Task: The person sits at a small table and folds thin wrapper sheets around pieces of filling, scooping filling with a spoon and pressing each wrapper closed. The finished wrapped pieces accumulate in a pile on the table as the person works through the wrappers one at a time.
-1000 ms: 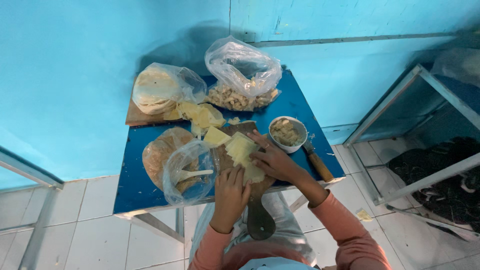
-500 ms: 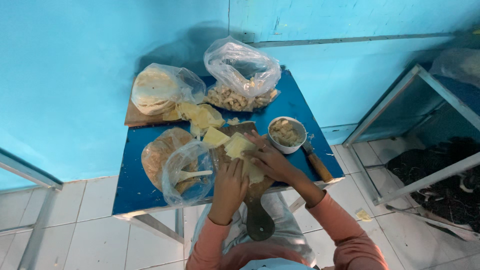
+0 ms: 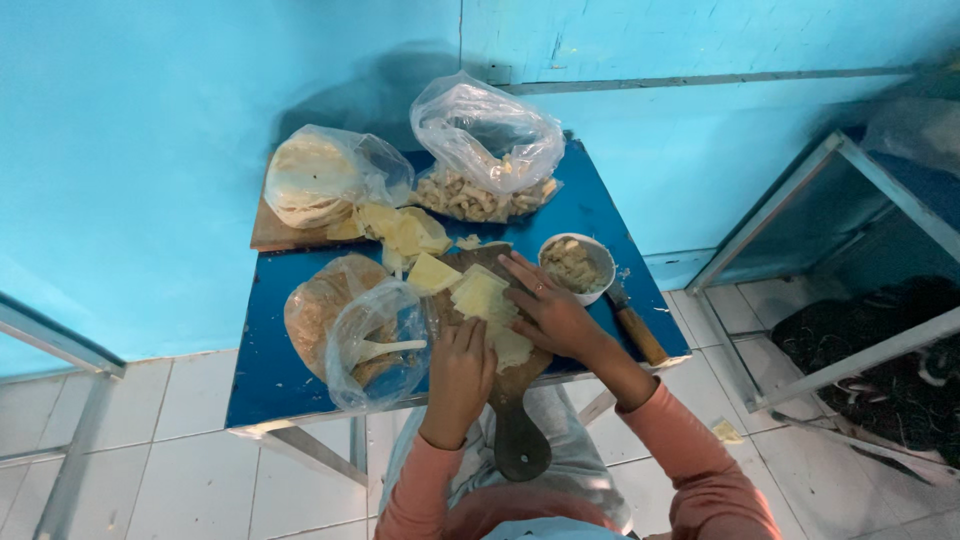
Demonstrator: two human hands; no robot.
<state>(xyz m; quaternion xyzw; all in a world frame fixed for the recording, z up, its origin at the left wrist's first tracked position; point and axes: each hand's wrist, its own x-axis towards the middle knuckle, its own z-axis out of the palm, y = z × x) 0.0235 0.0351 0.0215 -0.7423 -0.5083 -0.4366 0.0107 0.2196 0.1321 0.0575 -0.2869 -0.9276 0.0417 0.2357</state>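
A brown wooden paddle board (image 3: 520, 440) lies on the blue table (image 3: 270, 365) with its handle toward me. Pale yellow dough squares (image 3: 478, 296) lie on the board. My right hand (image 3: 548, 312) rests flat on the board beside the squares, fingers spread and touching them. My left hand (image 3: 460, 370) is curled at the board's near edge, fingertips pressing a pale piece. A small white bowl (image 3: 578, 266) of beige filling stands just right of the board.
A clear bag with a white spoon (image 3: 385, 350) sits left of the board. Bagged flatbreads (image 3: 310, 180), a bag of pale chunks (image 3: 480, 150) and loose yellow squares (image 3: 400, 232) lie behind. A wooden-handled knife (image 3: 638, 330) lies at the right edge. A metal frame (image 3: 800, 210) stands right.
My right hand has slid a little toward me over the dough squares. My left hand has stayed at the board's near edge.
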